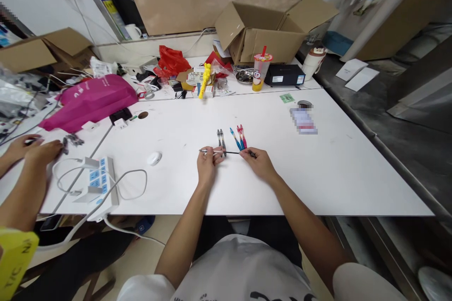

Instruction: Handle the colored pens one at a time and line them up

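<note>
Near the middle of the white table, my left hand (209, 163) is closed on a silvery pen part (204, 151), its tip pointing left. My right hand (259, 162) is closed around a black pen part (251, 153) to the right. A thin dark rod (232, 152) spans the gap between both hands. Just beyond my left hand lie grey pens (221, 137) side by side. Blue pens (236, 138) and pink pens (242, 134) rest just past my right hand's fingertips.
A power strip (111, 183) with white cables and a round white object (154, 158) lie left. Another person's hands (42, 151) are at far left. Behind stand a drink cup (260, 73), a black box (285, 75) and a large cardboard box (271, 40).
</note>
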`<control>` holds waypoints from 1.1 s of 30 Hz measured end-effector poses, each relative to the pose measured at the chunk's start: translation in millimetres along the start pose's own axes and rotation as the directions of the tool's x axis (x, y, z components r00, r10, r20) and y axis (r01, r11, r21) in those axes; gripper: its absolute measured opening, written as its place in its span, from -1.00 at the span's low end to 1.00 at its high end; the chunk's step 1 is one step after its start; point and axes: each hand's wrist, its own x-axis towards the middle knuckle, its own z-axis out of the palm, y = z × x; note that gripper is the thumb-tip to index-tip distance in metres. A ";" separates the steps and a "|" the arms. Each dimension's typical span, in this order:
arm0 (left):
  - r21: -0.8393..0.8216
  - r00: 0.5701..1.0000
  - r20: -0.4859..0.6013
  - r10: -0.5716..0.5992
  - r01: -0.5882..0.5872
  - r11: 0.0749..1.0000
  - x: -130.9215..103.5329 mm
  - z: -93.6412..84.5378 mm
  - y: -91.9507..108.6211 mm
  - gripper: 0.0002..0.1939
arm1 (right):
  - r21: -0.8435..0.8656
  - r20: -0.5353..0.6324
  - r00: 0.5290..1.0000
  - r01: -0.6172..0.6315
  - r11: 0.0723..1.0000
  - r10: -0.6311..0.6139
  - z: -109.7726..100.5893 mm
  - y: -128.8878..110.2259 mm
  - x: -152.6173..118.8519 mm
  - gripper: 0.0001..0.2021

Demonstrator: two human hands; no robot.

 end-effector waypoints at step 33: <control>0.042 0.993 0.093 -0.066 0.063 0.997 -2.4 -0.1 -0.6 -0.54 | 0.009 0.165 0.966 0.200 0.980 -0.199 0.2 8.2 -1.9 -0.63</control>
